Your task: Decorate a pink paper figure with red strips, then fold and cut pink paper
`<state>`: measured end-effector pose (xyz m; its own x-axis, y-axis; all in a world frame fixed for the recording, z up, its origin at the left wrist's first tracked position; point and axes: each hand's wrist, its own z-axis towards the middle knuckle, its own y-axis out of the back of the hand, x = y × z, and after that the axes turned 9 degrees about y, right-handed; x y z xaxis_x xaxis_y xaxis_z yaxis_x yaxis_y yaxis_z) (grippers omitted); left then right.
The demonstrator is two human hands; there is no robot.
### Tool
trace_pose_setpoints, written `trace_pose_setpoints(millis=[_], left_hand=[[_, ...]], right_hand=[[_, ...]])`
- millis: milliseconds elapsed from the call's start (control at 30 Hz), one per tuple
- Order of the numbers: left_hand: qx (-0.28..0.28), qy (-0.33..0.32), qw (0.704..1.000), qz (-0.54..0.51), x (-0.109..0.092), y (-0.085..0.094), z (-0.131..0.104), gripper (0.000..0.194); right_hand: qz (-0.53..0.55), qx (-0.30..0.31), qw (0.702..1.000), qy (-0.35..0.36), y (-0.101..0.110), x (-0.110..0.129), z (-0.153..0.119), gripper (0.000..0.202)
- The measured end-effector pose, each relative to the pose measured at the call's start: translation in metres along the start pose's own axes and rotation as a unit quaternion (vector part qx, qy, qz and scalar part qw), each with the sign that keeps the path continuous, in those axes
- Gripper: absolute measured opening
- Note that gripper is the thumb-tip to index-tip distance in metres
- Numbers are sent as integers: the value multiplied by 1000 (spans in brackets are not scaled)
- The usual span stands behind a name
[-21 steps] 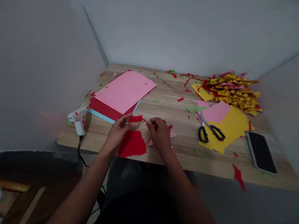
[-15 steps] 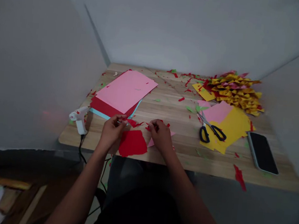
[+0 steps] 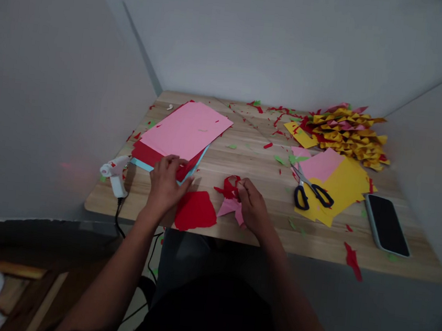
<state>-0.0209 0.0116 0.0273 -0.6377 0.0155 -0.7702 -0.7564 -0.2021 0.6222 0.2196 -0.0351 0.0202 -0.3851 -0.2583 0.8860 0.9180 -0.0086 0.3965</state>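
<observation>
My left hand (image 3: pixel 167 185) rests at the near edge of the paper stack, its fingers apart and bent over the red paper (image 3: pixel 146 152) beneath the pink sheets (image 3: pixel 189 129). A light blue sheet (image 3: pixel 141 164) shows at the bottom. In my right hand (image 3: pixel 252 204), thumb and fingers pinch a curled strip of red paper (image 3: pixel 231 186), which hangs above small pink paper pieces (image 3: pixel 229 207). Between my hands, near the front edge, lies a cut red paper piece (image 3: pixel 196 211).
A white glue gun (image 3: pixel 117 175) stands at the left edge, its cord hanging down. To the right are black-handled scissors (image 3: pixel 309 188), yellow paper (image 3: pixel 346 192), a phone (image 3: pixel 387 225) and a pile of folded yellow and pink pieces (image 3: pixel 348 134). Scraps litter the table (image 3: pixel 245 157).
My left hand has let go of the red strip and moved up and left onto the paper stack. My right hand has shifted slightly right with the strip, now curled.
</observation>
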Motion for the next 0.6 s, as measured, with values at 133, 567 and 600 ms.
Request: trace_pose_setpoints(millis=[133,567,600], left_hand=[[74,-25,991,-113,-14,-14,4,16],[304,-16,937,-170,-74,-36,-25,26],[313,-21,936,-162,-76,-38,-25,22]], right_hand=[[-10,-12,1000,-2,4,-2,1,28],[1,34,999,38,24,1,-5,30],[-1,38,998,40,26,2,-6,29]])
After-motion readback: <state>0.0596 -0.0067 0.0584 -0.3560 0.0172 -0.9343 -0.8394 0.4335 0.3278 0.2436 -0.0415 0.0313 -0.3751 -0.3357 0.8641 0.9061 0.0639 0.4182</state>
